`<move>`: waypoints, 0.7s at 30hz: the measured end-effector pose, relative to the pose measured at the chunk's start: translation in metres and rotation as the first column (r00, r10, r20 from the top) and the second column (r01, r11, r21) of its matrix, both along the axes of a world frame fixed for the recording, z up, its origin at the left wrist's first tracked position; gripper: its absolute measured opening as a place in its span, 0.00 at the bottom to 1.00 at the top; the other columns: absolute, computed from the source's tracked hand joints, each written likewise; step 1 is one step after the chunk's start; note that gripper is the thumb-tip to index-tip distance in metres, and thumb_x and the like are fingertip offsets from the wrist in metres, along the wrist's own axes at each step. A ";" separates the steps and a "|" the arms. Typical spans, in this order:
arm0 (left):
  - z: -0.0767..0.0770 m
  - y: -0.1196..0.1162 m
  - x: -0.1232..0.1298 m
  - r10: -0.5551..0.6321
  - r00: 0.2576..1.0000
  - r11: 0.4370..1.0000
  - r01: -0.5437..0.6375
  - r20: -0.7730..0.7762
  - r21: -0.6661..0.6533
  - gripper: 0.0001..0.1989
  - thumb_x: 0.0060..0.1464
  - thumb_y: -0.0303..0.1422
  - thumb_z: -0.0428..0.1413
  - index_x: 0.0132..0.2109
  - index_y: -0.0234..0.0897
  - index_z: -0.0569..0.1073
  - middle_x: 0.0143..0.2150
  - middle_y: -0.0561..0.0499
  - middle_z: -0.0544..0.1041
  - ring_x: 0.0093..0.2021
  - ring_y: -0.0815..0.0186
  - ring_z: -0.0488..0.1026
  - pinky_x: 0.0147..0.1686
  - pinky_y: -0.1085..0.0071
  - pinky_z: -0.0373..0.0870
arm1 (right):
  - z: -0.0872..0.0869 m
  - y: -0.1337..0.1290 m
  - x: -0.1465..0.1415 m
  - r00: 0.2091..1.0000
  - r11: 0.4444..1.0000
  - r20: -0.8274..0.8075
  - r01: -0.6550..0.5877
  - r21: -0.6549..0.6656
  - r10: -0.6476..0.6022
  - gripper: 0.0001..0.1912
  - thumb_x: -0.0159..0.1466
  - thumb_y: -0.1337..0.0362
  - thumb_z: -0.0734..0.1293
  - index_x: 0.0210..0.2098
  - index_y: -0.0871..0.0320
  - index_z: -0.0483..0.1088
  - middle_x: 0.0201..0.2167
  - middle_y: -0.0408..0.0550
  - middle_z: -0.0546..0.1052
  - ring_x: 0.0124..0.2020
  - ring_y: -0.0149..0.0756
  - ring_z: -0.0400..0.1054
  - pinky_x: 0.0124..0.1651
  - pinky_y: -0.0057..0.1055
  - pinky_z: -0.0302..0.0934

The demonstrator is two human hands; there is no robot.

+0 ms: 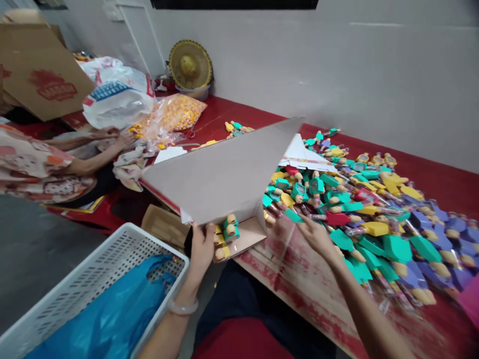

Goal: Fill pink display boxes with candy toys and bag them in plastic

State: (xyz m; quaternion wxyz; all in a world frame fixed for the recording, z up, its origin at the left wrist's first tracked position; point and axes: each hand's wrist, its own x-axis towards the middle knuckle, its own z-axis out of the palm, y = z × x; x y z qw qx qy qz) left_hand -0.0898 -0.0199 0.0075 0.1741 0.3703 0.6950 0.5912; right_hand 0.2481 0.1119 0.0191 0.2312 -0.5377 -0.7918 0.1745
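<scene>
My left hand (202, 252) grips the left end of an open cardboard box (249, 234) at the table's front edge, fingers wrapped round its wall. The box's large white lid (220, 174) stands raised behind it. Inside the box, at its left end, lie several small green and yellow items (231, 228) with tan round ends. My right hand (314, 232) is to the right of the box, at the near-left edge of a big pile, its fingertips at a green item (293, 215). The pile holds green, yellow, purple and red pieces with clear tubes.
A white perforated basket (127, 234) with a blue plastic bag (108, 309) stands at lower left. Another person's hands (121, 138) are at a bag of orange pieces (179, 112) at upper left. White card sheets (305, 157) lie on the pile; a straw hat (190, 65) leans on the wall.
</scene>
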 end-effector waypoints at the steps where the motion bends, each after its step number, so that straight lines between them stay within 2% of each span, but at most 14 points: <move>1: 0.002 0.007 0.007 -0.043 0.999 0.999 0.043 0.004 -0.004 0.15 0.62 0.45 0.53 0.48 0.38 0.67 0.43 0.47 0.76 0.47 0.59 0.75 0.51 0.60 0.70 | 0.014 -0.017 0.017 1.000 1.000 -0.001 0.015 -0.007 -0.015 0.25 0.68 0.51 0.60 0.54 0.59 0.76 0.35 0.53 0.82 0.36 0.46 0.77 0.36 0.35 0.69; 3: 0.005 0.022 0.022 -0.130 0.991 0.992 0.130 0.018 0.002 0.14 0.63 0.43 0.52 0.48 0.38 0.67 0.43 0.47 0.76 0.46 0.60 0.74 0.51 0.61 0.70 | 0.040 -0.051 0.033 0.999 0.997 0.000 -0.036 -0.067 0.036 0.25 0.68 0.48 0.62 0.55 0.56 0.76 0.36 0.49 0.82 0.35 0.43 0.77 0.35 0.32 0.70; 5: 0.009 0.035 0.035 -0.204 0.978 0.979 0.203 0.033 0.033 0.14 0.64 0.42 0.51 0.50 0.38 0.66 0.46 0.46 0.76 0.49 0.60 0.74 0.53 0.62 0.69 | 0.052 -0.078 0.022 0.984 0.978 0.004 -0.178 -0.110 0.179 0.24 0.69 0.49 0.62 0.56 0.55 0.75 0.36 0.49 0.82 0.33 0.40 0.77 0.36 0.30 0.70; 7: 0.012 0.044 0.045 -0.250 0.967 0.967 0.247 0.044 0.061 0.13 0.65 0.41 0.50 0.51 0.39 0.65 0.49 0.45 0.75 0.52 0.61 0.73 0.55 0.62 0.67 | 0.049 -0.096 -0.007 0.948 0.948 0.087 -0.294 -0.119 0.305 0.21 0.70 0.53 0.62 0.56 0.56 0.75 0.38 0.52 0.82 0.35 0.41 0.78 0.37 0.30 0.69; 9: 0.014 0.048 0.051 -0.266 0.963 0.962 0.263 0.043 0.070 0.12 0.65 0.41 0.50 0.49 0.39 0.64 0.50 0.44 0.75 0.53 0.61 0.72 0.57 0.62 0.66 | 0.041 -0.103 -0.038 0.903 0.937 0.254 -0.319 -0.143 0.346 0.19 0.70 0.57 0.62 0.54 0.58 0.75 0.40 0.54 0.82 0.37 0.44 0.79 0.35 0.30 0.67; 11: 0.014 0.048 0.053 -0.268 0.963 0.962 0.265 0.034 0.073 0.11 0.65 0.41 0.50 0.47 0.39 0.64 0.50 0.44 0.75 0.54 0.60 0.72 0.57 0.61 0.66 | 0.039 -0.101 -0.062 0.838 0.932 0.413 -0.294 -0.211 0.357 0.17 0.71 0.59 0.61 0.53 0.57 0.75 0.39 0.55 0.82 0.37 0.47 0.79 0.33 0.30 0.64; 14: 0.013 0.047 0.052 -0.269 0.962 0.961 0.266 0.043 0.069 0.11 0.65 0.42 0.50 0.46 0.40 0.63 0.49 0.45 0.75 0.53 0.60 0.72 0.57 0.61 0.67 | 0.052 -0.088 -0.084 0.759 0.913 0.513 -0.282 -0.296 0.401 0.15 0.71 0.59 0.61 0.48 0.59 0.75 0.37 0.55 0.82 0.38 0.47 0.79 0.33 0.30 0.61; 18: 0.011 0.047 0.050 -0.293 0.954 0.955 0.288 0.065 0.073 0.12 0.66 0.42 0.50 0.48 0.40 0.62 0.50 0.45 0.74 0.53 0.61 0.72 0.56 0.62 0.67 | 0.078 -0.065 -0.103 0.759 0.919 0.527 -0.253 -0.302 0.382 0.14 0.68 0.58 0.63 0.44 0.59 0.76 0.37 0.57 0.82 0.41 0.50 0.78 0.36 0.31 0.60; 21: 0.009 0.047 0.050 -0.292 0.955 0.955 0.287 0.058 0.071 0.13 0.66 0.43 0.50 0.50 0.40 0.62 0.52 0.44 0.73 0.56 0.60 0.71 0.59 0.61 0.64 | 0.087 -0.056 -0.103 0.742 0.910 0.540 -0.242 -0.337 0.398 0.14 0.66 0.58 0.63 0.42 0.59 0.76 0.38 0.58 0.82 0.41 0.52 0.78 0.36 0.33 0.60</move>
